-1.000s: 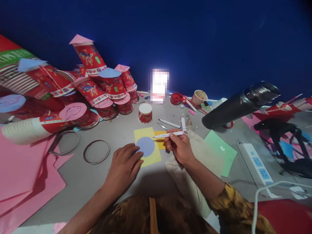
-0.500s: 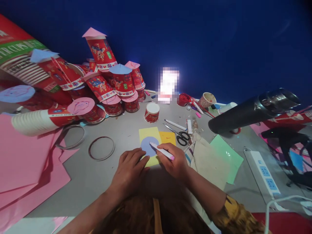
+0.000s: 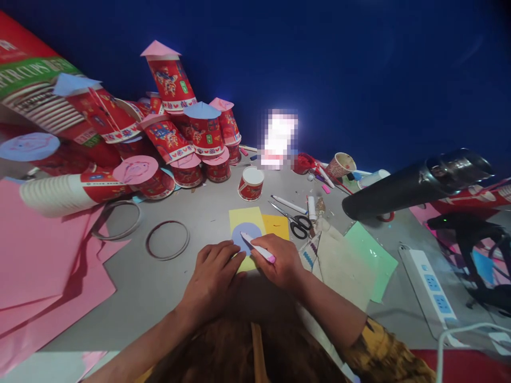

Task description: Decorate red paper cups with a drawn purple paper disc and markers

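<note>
A white marker with a pink end (image 3: 261, 251) is gripped in my right hand (image 3: 282, 260), its tip on the blue paper disc (image 3: 244, 230). That disc lies on a yellow sheet (image 3: 239, 215), and an orange sheet (image 3: 277, 226) sits partly under it on the right. My left hand (image 3: 215, 266) rests with fingers stretched out, the fingertips at the disc's lower left edge. Just beyond the sheets stand a red paper cup (image 3: 250, 186) with a white top and, to its right, black-handled scissors (image 3: 301, 227).
Stacked red paper cups (image 3: 171, 85) with paper tops stand at the back left. Two rings (image 3: 167, 240) and pink sheets (image 3: 43, 239) lie left. At right are a pen (image 3: 289, 204), a cloth (image 3: 343, 260), a green sheet (image 3: 379, 260), a dark cylinder (image 3: 399, 186) and a power strip (image 3: 429, 290).
My right hand has moved the marker a little to the left across the blue disc. My left hand stays in place. The view has shifted slightly.
</note>
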Available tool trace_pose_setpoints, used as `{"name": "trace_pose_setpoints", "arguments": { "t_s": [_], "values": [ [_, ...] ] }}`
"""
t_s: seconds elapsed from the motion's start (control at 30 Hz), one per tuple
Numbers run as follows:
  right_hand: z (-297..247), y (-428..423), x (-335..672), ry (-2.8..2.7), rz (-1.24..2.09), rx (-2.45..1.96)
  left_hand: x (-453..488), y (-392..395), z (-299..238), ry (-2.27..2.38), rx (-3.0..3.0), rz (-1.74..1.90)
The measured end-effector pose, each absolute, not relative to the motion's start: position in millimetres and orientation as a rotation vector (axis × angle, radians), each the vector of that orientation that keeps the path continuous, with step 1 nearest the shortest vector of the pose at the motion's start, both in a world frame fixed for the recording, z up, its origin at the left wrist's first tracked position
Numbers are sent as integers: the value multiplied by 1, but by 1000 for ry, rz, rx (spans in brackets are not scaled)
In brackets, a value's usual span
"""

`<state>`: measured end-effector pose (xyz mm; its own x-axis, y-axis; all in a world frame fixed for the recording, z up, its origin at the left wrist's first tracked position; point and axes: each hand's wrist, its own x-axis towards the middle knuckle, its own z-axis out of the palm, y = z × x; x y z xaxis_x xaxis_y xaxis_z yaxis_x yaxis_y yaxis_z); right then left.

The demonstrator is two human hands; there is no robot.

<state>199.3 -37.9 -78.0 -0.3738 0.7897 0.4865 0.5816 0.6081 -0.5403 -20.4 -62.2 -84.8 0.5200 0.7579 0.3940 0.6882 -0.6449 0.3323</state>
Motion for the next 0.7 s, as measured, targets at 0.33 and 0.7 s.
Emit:
{"name": "trace_pose_setpoints", "arguments": {
  "t_s": [0.33,0.7],
  "values": [
    [-80,-38,201,-2168,342,-1103,-20,-61,-84,1249,2615,785],
    [-80,-36,202,-2163,295,-1118,-18,-61,-84,1248,2573,791]
  ]
}}
